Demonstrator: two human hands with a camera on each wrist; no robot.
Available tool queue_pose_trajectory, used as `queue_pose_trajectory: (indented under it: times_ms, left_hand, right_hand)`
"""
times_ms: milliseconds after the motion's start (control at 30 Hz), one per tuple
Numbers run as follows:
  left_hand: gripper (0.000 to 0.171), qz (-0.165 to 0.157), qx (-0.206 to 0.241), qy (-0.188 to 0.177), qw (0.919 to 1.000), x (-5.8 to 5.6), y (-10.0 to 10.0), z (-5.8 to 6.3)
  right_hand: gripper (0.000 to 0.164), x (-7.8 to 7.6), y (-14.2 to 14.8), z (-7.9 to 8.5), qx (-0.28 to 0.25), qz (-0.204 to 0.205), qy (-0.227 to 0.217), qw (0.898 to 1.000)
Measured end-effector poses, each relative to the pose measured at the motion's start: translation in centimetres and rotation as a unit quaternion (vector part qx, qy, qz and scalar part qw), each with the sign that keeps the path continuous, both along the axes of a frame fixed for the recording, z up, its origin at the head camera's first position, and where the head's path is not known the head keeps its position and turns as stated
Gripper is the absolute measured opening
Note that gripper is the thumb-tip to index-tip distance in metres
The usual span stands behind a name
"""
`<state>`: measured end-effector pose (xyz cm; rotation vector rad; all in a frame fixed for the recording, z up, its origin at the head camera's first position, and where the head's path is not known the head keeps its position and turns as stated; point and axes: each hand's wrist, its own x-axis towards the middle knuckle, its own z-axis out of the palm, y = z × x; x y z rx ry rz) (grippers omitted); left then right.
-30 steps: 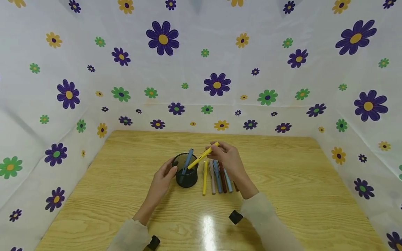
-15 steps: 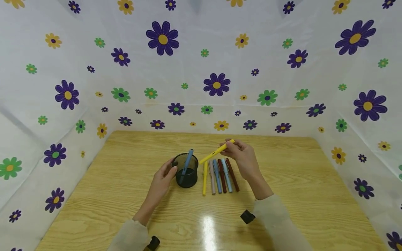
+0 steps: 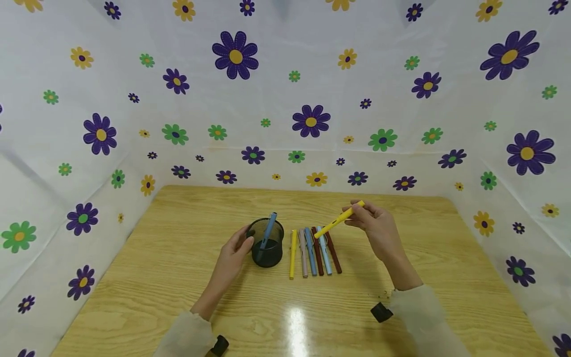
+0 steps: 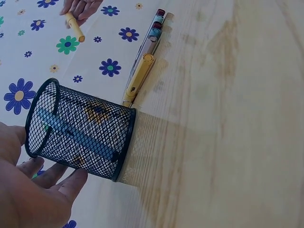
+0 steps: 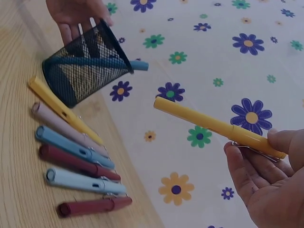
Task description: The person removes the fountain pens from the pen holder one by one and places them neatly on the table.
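My left hand (image 3: 234, 252) holds the black mesh pen cup (image 4: 80, 128) from its left side, thumb near the rim and fingers along the wall. The cup stands upright on the table, and a blue pen (image 3: 269, 229) leans inside it. Off to the right, my right hand (image 3: 374, 225) pinches a yellow pen (image 5: 204, 118) by its clip end, raised and slanting down to the left. In the head view this pen's lower end overlaps the tops of the row. That row lies beside the cup: another yellow pen (image 3: 293, 255), then pinkish, blue, dark red and pale blue ones, and a dark red pen (image 5: 95, 207).
The wood-grain table (image 3: 178, 223) runs back to a white flowered cloth (image 3: 276, 99), which also hangs along both sides. A dark wrist-camera block (image 3: 381, 312) juts from the right sleeve, and another block (image 3: 219, 345) from the left.
My right hand has carried the yellow pen out of the cup's mouth and rightward, over the row. The left hand and the cup stay where they were.
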<state>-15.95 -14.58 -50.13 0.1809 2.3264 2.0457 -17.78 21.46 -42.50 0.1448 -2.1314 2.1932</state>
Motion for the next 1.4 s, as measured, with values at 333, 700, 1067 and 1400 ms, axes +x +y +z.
queue_pose_trajectory:
  times_ms: [333,700,1067,1400]
  left_hand:
    - [0.06,0.004,-0.006,0.0,1.0,-0.1,0.0,-0.2]
    - [0.06,0.007,-0.008,0.003,0.9999,-0.2,0.1,-0.1]
    - [0.058,0.004,0.004,0.002,1.0,-0.2,0.1,0.1]
    - [0.059,-0.001,0.004,0.0,1.0,-0.1,0.0,0.0]
  right_hand:
    - [0.052,0.6,2.9,0.2,0.008,-0.01,-0.004,1.0]
    - [0.048,0.9,5.1,-0.1,0.005,-0.021,0.006,1.0]
    - [0.042,1.3,6.8,-0.5,-0.003,-0.021,-0.009,1.0]
    - [0.033,1.4,7.1,-1.0,0.022,-0.011,-0.028,0.999]
